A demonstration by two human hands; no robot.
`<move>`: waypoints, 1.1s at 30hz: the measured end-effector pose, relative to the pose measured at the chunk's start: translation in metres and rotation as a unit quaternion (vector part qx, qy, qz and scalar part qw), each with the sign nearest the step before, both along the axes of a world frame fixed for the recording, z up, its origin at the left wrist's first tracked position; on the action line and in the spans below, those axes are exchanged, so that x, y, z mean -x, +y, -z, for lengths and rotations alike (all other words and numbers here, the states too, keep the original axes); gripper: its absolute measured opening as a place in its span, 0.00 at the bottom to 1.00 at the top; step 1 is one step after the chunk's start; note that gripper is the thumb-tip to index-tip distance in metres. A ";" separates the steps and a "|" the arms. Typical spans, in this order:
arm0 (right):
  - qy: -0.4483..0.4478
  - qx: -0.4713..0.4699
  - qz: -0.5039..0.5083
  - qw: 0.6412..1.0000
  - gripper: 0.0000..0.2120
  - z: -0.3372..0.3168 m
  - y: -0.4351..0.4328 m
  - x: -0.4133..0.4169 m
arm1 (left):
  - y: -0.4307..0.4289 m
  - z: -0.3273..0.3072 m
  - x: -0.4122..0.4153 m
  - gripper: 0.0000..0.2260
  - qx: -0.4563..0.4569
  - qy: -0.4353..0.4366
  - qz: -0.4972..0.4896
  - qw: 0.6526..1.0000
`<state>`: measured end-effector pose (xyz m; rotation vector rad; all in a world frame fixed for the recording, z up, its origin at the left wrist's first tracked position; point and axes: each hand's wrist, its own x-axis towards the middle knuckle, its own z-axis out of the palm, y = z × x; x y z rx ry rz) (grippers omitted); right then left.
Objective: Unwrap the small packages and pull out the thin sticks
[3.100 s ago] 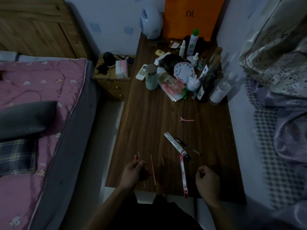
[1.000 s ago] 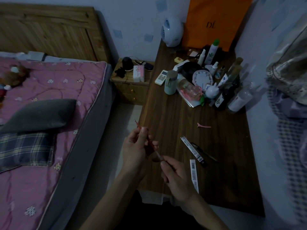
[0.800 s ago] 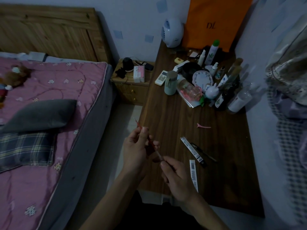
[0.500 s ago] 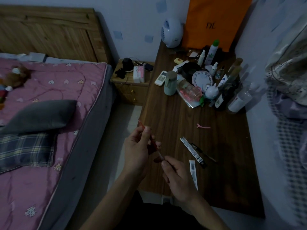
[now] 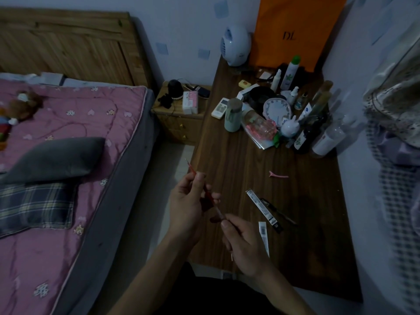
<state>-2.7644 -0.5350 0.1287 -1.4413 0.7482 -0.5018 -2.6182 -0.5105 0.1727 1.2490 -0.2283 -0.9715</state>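
Note:
My left hand [image 5: 187,206] pinches a thin red stick-like tool [image 5: 208,192] between thumb and fingers, its fine tip poking up to the left past the thumb. My right hand [image 5: 244,243] grips the lower end of a slim pale stick [image 5: 220,213] that meets the red tool between the two hands. Both hands hover over the near left corner of the dark wooden desk [image 5: 238,169]. A white barcoded wrapper strip [image 5: 263,237] lies just right of my right hand, with a long narrow box [image 5: 263,209] and a dark pen [image 5: 278,211] beyond it.
A pink hair clip [image 5: 278,175] lies mid-desk. Bottles, a small clock [image 5: 277,110], a green cup [image 5: 233,114] and an orange bag [image 5: 295,26] crowd the far end. A bed with a pink quilt [image 5: 68,137] and grey pillow [image 5: 54,159] stands left, a nightstand [image 5: 179,114] between them.
Three seconds ago both hands rested near the desk's front edge among the sticks. They have lifted and joined over the left corner; in the last second they barely moved.

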 end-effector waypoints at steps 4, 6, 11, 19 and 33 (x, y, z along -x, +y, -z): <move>0.003 -0.013 0.002 1.000 0.26 -0.006 -0.001 0.001 | 0.000 -0.002 0.001 0.11 0.003 -0.006 -0.003 1.000; 0.008 -0.016 -0.002 1.000 0.26 -0.009 -0.001 0.001 | -0.001 -0.003 0.002 0.11 0.006 -0.007 -0.001 1.000; 0.020 -0.002 0.009 1.000 0.26 -0.015 -0.001 0.000 | -0.001 -0.004 0.004 0.12 0.006 -0.029 -0.005 1.000; 0.046 0.011 -0.003 0.999 0.23 -0.024 -0.004 0.003 | -0.004 -0.004 0.005 0.10 0.012 -0.050 -0.004 0.999; 0.025 -0.108 -0.009 0.994 0.16 -0.034 -0.005 0.011 | -0.006 -0.013 0.008 0.08 0.015 -0.023 0.019 0.999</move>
